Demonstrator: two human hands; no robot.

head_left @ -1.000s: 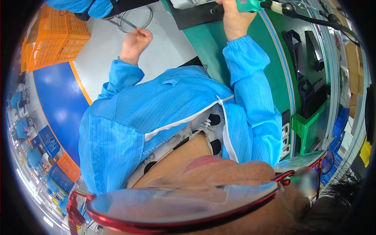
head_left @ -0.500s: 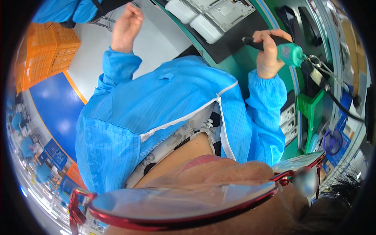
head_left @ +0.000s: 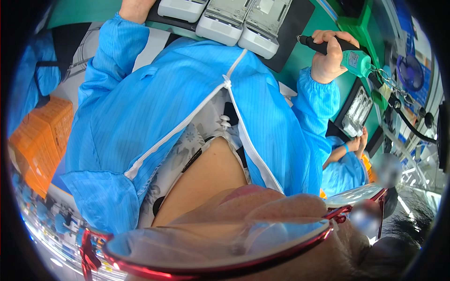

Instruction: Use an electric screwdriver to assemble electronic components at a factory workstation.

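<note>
My right hand [head_left: 327,62] is wrapped round an electric screwdriver [head_left: 356,62] with a black grip and a teal end, which hangs from a metal ring and a cord. Its bit end points left, toward the housings and apart from them. Pale grey plastic housings, a left one [head_left: 180,11], a middle one [head_left: 220,31] and a right one [head_left: 260,46], lie side by side on a black mat [head_left: 299,23]. Beside the left housing, at the upper edge, is my left hand [head_left: 136,9]; the picture cuts off its fingers.
The green bench [head_left: 77,15] runs along the top. A green bin [head_left: 358,25] and a purple fan [head_left: 410,73] stand at the right. Farther right, a co-worker's hands [head_left: 360,141] are near another housing [head_left: 358,112]. An orange crate [head_left: 42,140] is at the left.
The view has swung round, bringing the housings to the upper middle and a co-worker into sight. My left hand has gone from the open floor area to the bench. The screwdriver stays in my right hand.
</note>
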